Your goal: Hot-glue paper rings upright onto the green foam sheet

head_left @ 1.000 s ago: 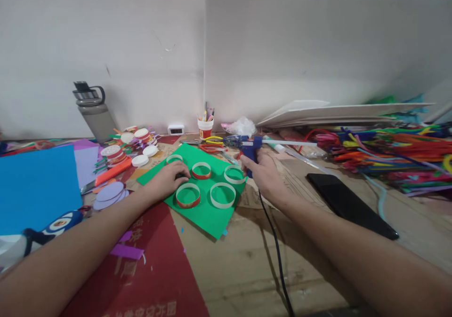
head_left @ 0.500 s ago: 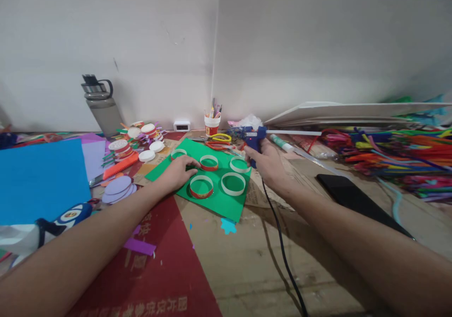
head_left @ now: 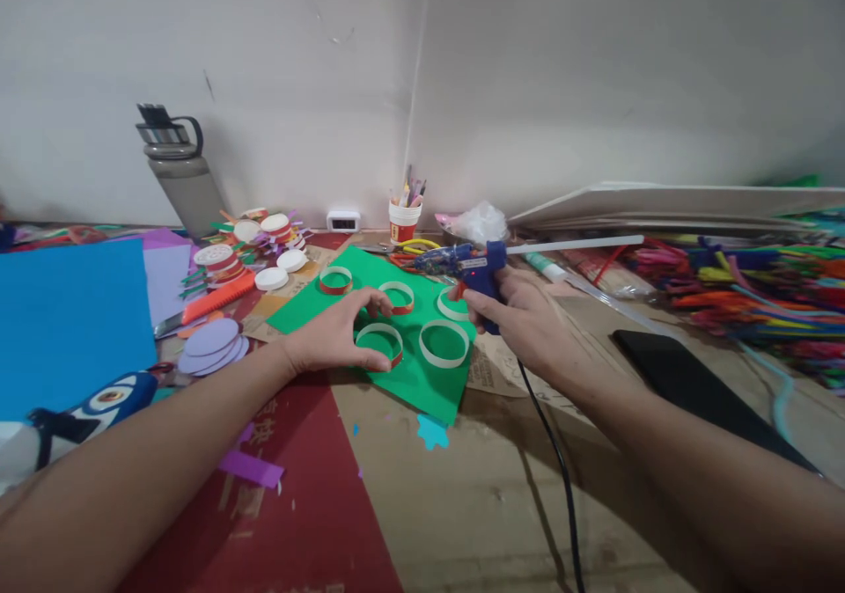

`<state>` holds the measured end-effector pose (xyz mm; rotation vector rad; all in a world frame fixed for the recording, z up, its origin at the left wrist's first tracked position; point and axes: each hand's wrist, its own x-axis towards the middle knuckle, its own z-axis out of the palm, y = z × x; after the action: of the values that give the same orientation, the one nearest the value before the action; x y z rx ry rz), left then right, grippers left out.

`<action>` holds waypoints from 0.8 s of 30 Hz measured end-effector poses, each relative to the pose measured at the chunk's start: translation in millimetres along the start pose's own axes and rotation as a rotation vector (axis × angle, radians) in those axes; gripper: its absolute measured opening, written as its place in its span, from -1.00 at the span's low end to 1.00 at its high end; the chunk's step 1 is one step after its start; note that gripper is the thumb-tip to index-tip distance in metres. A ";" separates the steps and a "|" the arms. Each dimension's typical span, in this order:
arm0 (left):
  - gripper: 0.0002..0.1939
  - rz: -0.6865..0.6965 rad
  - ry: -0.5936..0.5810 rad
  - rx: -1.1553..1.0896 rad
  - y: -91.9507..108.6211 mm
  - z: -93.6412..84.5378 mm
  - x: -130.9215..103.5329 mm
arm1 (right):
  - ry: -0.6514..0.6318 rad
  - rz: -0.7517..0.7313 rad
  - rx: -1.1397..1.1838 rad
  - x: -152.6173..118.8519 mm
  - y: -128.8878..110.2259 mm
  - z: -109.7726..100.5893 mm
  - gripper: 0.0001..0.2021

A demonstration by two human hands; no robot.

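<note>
A green sheet (head_left: 356,263) lies on the cardboard with several paper rings on it, some red outside and white inside. My left hand (head_left: 336,333) is spread at the front-left ring (head_left: 398,344), thumb at its near edge and fingers curved over its far side, close to the middle ring (head_left: 404,304). My right hand (head_left: 528,320) grips a blue hot glue gun (head_left: 481,274), its nozzle pointing left above the sheet's far edge. A white glue stick (head_left: 581,244) sticks out of the gun's back. The white front-right ring (head_left: 444,360) stands just left of my right hand.
A black cord (head_left: 561,461) runs from the gun toward me. On the left are a water bottle (head_left: 181,179), an orange utility knife (head_left: 217,296), purple paper discs (head_left: 209,347) and a blue sheet (head_left: 72,320). A phone (head_left: 693,391) and colourful pipe cleaners (head_left: 759,289) lie right.
My left hand has moved from behind the front-left ring to around it, its thumb and fingers spreading apart. The glue gun is still in my right hand, and the view has shifted slightly.
</note>
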<state>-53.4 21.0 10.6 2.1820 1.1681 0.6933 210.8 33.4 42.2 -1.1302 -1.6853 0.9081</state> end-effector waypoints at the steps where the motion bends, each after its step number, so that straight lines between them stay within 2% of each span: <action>1: -0.31 0.005 -0.008 0.006 -0.1 0.5 0.1 | 0.000 -0.009 0.006 -0.3 1.6 0.8 -0.82; 4: -0.30 0.002 0.000 0.011 -0.8 0.8 0.1 | -0.025 -0.011 0.012 -3.8 7.4 2.7 -0.78; 10: -0.36 -0.015 0.062 -0.010 -3.8 -1.9 -0.3 | -0.003 -0.042 -0.122 -10.8 14.7 2.0 -0.67; 15: -0.47 -0.020 0.031 -0.052 -7.6 -5.5 1.2 | 0.005 -0.049 -0.037 -12.0 13.9 0.5 -0.65; 18: -0.46 -0.039 0.009 0.019 -7.1 -8.3 2.9 | 0.003 -0.034 0.014 -13.4 11.2 1.4 -0.65; 24: -0.38 0.052 0.003 0.188 -2.8 -14.4 4.1 | 0.004 -0.070 0.034 -14.9 16.3 4.7 -0.67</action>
<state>-62.6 29.2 19.6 2.3749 1.2256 0.6311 214.1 24.1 21.9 -1.0429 -1.6894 0.8868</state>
